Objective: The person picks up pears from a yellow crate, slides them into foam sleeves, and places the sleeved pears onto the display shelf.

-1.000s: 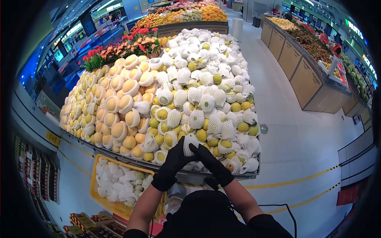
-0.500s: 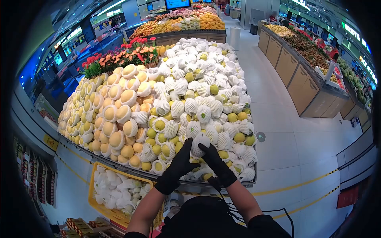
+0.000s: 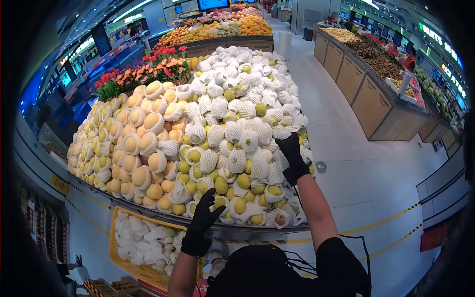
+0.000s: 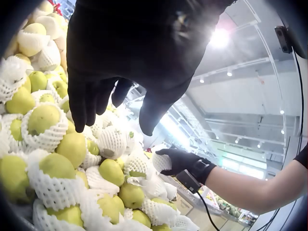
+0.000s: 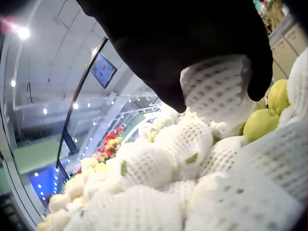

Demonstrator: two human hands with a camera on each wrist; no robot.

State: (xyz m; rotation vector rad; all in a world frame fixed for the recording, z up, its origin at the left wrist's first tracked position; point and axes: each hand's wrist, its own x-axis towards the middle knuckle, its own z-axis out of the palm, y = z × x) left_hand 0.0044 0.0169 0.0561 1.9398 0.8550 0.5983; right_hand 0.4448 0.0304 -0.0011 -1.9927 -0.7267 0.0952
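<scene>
My right hand [image 3: 293, 156], in a black glove, is reached out over the right side of the fruit display. It grips a pear in a white foam net [image 5: 216, 89], thumb and fingers on either side of it in the right wrist view. Below lie more netted pears [image 5: 149, 159], and bare yellow-green ones [image 5: 261, 125] sit beside it. The left hand [image 3: 204, 216], also black-gloved, hovers over the front edge of the pears with nothing in it. Its fingers hang apart from the thumb in the left wrist view, above yellow-green pears [image 4: 72, 149] in foam nets.
Pale orange fruits in foam collars [image 3: 141, 176] fill the display's left part, with potted flowers [image 3: 148, 72] behind. A yellow crate [image 3: 113, 242] holding white foam nets stands on the floor at front left. Another produce counter [image 3: 368, 94] stands across the aisle [image 3: 341, 163].
Both hands were together at a netted pear near the front. The right hand has carried it away to the right and farther back; the left hand has let go and drawn back left.
</scene>
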